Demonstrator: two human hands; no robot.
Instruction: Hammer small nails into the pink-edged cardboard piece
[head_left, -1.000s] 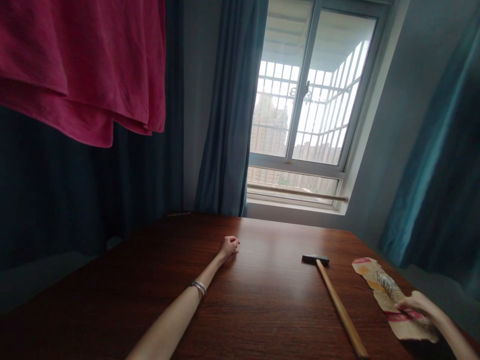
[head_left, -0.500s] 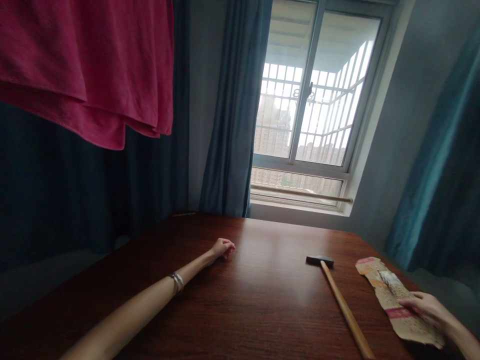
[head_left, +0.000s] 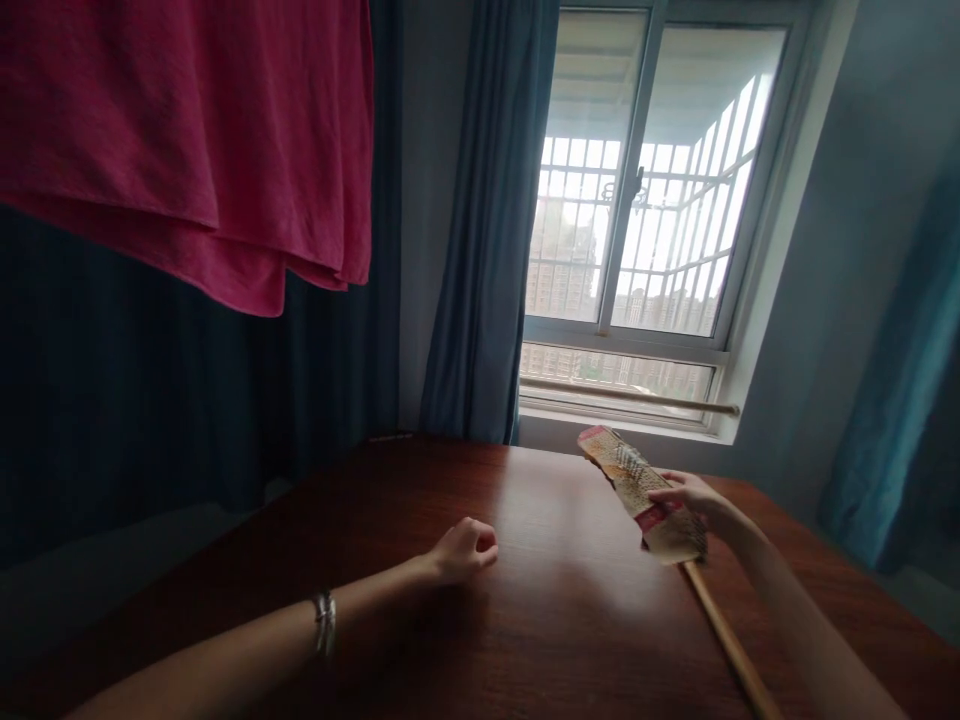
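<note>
My left hand (head_left: 465, 549) is closed, its fingers curled and the thumb against them, low over the middle of the table (head_left: 420, 650). Whatever it may hold is hidden. Pinched in my right hand (head_left: 694, 497) is a torn, rough-edged beige sheet (head_left: 634, 480) with pink bands and worn printing. This sheet is raised above the table at the right and tilts toward the window. Below it lies a hammer, of which only the wooden handle (head_left: 727, 635) shows; the head is covered by the sheet.
A pink towel (head_left: 292, 150) hangs at the upper left in front of dark blue curtains (head_left: 480, 230). Beyond the table's far edge is a barred window (head_left: 600, 340) with a rail across its lower part. Another curtain (head_left: 892, 400) hangs at the right.
My right hand has carried the beige sheet left and up, over the hammer's head. My left hand has come nearer, and the view has shifted slightly.
</note>
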